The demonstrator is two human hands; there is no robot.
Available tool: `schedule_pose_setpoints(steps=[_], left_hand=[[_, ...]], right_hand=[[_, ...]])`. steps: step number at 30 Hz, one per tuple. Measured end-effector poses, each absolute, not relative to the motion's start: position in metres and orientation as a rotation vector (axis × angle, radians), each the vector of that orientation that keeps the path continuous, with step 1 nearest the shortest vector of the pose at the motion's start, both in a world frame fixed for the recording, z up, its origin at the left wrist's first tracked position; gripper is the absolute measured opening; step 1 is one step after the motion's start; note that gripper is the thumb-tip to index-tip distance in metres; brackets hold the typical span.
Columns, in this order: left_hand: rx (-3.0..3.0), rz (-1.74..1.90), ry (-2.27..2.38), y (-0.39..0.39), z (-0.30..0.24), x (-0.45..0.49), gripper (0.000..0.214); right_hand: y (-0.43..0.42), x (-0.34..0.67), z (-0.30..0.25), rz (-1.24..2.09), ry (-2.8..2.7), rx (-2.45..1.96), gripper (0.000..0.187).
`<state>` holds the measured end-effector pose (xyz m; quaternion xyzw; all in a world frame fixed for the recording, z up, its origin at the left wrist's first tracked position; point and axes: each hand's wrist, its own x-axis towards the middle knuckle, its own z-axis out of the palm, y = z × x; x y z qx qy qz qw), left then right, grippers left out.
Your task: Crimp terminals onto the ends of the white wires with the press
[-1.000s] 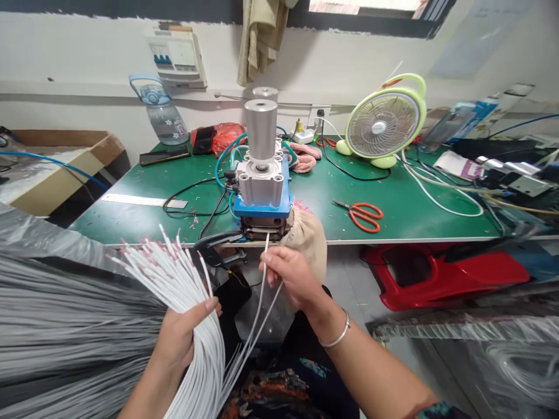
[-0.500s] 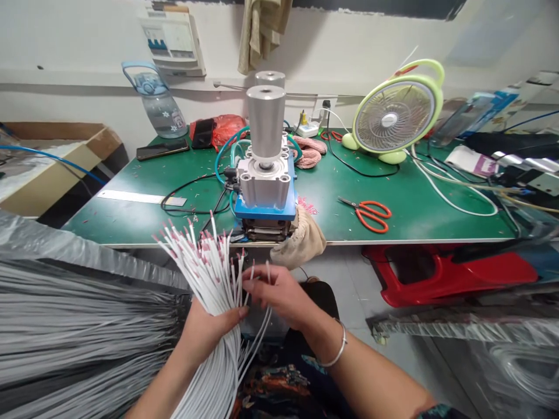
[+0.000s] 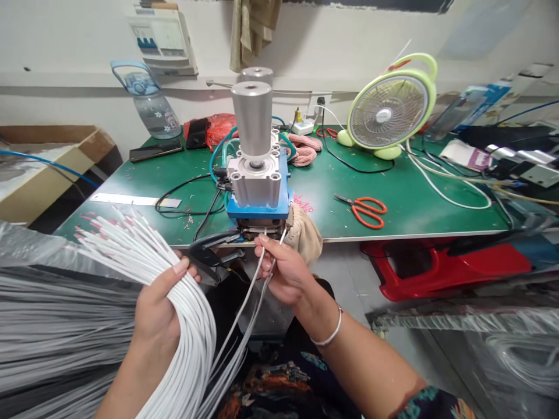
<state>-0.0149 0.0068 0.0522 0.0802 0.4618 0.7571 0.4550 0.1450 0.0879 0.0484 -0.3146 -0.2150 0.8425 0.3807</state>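
My left hand (image 3: pixel 159 305) is wrapped round a thick bundle of white wires (image 3: pixel 144 259) with red stripped tips, fanned out to the upper left. My right hand (image 3: pixel 282 267) pinches a few white wires (image 3: pixel 251 291) and holds their ends up at the front mouth of the pneumatic press (image 3: pixel 257 180), a blue-based machine with a tall silver cylinder at the green table's (image 3: pixel 393 209) front edge. A beige cloth (image 3: pixel 305 233) hangs beside the press, just behind my right hand.
Orange scissors (image 3: pixel 364 208) lie right of the press. A green desk fan (image 3: pixel 386 110), water jug (image 3: pixel 148 102), phone (image 3: pixel 155 151) and cables sit further back. A red stool (image 3: pixel 437 267) stands under the table. Piles of grey wire (image 3: pixel 56 326) fill the left.
My right hand left the bundle with a few wires and rose to the press mouth. My left hand swung the bundle out to the left, tips pointing away.
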Motion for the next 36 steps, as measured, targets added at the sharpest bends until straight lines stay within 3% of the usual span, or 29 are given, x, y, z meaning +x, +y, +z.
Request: schedule_pose_setpoints(steps=[15,23,29,36], left_hand=[[0.283,1.522,1.251,-0.006,0.028,0.008,0.033],[0.614,1.462,1.316,-0.001,0.028,0.024,0.03],[0.196,1.606,1.272,0.009,0.044,-0.001,0.032],[0.094,1.744,1.143,0.021,0.068,-0.011,0.022]], right_hand=[[0.077,0.171,0.034,2.134,-1.052,-0.739,0.024],[0.069,0.156,0.032,2.051,-1.284,-0.834,0.026],[0.079,0.153,0.038,2.033,-0.907,-0.851,0.028],[0.092,0.149,0.044,2.058,-0.624,-0.827,0.026]])
